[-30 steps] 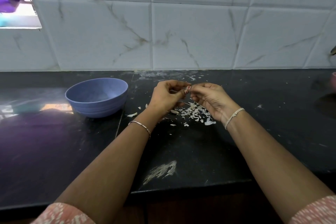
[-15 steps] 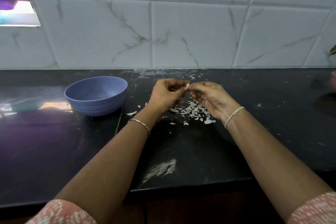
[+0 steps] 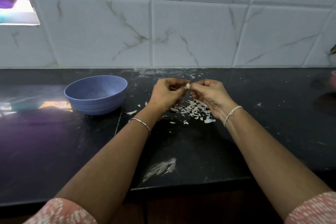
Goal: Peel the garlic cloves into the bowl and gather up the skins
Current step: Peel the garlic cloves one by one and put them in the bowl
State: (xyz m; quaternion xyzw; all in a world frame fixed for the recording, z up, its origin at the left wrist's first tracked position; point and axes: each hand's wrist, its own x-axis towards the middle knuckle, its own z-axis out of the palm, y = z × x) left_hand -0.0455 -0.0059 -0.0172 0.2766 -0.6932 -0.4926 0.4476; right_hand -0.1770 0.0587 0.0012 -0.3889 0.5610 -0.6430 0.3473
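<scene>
A small pale garlic clove [image 3: 188, 85] is pinched between the fingertips of both hands, held a little above the black counter. My left hand [image 3: 166, 94] grips it from the left with curled fingers. My right hand [image 3: 211, 95] pinches it from the right. Under and between the hands lies a scatter of white garlic skins [image 3: 192, 110] on the counter. A blue bowl [image 3: 96, 94] stands to the left of my left hand; I cannot see any cloves inside it.
The black stone counter [image 3: 190, 147] runs to a white marble-tiled wall at the back. A pale smear [image 3: 161, 168] marks the counter near its front edge. A pink object [image 3: 333, 80] shows at the far right edge. A window opening is at top left.
Both hands stay together over the skins, working the clove; the fingers have shifted slightly. The bowl and skins have not moved.
</scene>
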